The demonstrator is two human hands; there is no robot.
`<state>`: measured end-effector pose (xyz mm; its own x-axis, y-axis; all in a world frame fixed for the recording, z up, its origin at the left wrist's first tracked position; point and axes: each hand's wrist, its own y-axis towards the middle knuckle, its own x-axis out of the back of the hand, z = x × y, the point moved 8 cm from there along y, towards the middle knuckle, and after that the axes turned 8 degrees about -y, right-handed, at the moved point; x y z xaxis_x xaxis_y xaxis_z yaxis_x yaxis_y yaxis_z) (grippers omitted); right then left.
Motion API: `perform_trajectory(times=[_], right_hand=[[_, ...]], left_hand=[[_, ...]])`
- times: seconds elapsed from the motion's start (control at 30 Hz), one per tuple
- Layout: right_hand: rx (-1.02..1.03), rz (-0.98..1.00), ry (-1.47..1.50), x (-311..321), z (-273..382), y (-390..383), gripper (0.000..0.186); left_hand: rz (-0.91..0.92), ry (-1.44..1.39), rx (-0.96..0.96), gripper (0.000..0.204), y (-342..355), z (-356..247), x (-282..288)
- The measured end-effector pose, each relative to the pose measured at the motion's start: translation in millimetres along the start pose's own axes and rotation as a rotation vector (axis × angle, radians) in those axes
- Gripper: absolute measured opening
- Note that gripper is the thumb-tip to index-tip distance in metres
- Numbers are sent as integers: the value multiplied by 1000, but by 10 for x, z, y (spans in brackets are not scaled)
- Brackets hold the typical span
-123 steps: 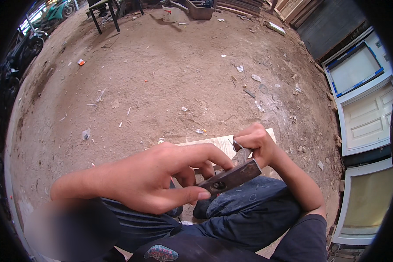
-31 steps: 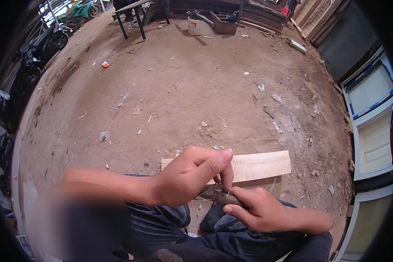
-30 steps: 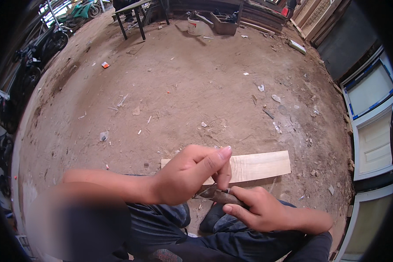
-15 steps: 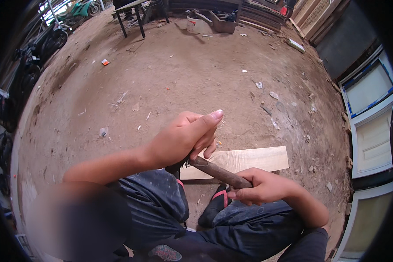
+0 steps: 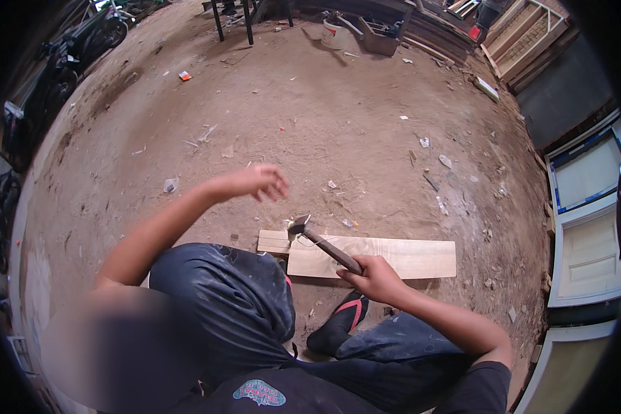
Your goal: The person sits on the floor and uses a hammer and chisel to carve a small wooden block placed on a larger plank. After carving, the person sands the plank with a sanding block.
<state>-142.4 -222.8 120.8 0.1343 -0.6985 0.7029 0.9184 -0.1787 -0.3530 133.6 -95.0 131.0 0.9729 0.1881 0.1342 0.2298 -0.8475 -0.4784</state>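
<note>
My right hand is wrapped round the wooden handle of a hammer. The dark metal head is over the left end of a pale wooden board; whether it touches the wood I cannot tell. Thin wire or string appears to hang by the head. Beyond the board and to its left, my left hand is raised, empty, its fingers apart and a little blurred. A narrower strip of wood with lengthwise lines shows at the board's left end. My foot in a dark sandal with a red strap is near the board.
Small litter lies about the dirt floor. White-framed panels lean along the right side. Parked motorcycles stand at the far left. A white bucket and a dark box are at the back, near stacked timber.
My left hand has come away from the hammer head, moving left and away from me. The hammer's head now shows, and my right hand has shifted slightly farther out. The view has shifted.
</note>
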Motion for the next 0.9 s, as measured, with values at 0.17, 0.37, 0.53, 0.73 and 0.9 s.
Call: perform_trajectory(times=[0.17,0.37,0.53,0.73,0.9], right_hand=[[93,-154,-28,-333,-184,398,38],[-28,-118,134,-246,-172,416,35],[122,-187,166,-97,-20,272,20],[-41,22,-25,-399,-204,372,29],[40,-55,43,-335,-153,306,30]], left_hand=[[-30,-22,2,67,314,1591,-326],[-146,-216,-171,83,468,1770,-902],[-208,-163,-351,47,610,1653,-964],[-259,-38,-444,41,504,1617,-936],[-295,-60,-467,42,474,1688,-911]])
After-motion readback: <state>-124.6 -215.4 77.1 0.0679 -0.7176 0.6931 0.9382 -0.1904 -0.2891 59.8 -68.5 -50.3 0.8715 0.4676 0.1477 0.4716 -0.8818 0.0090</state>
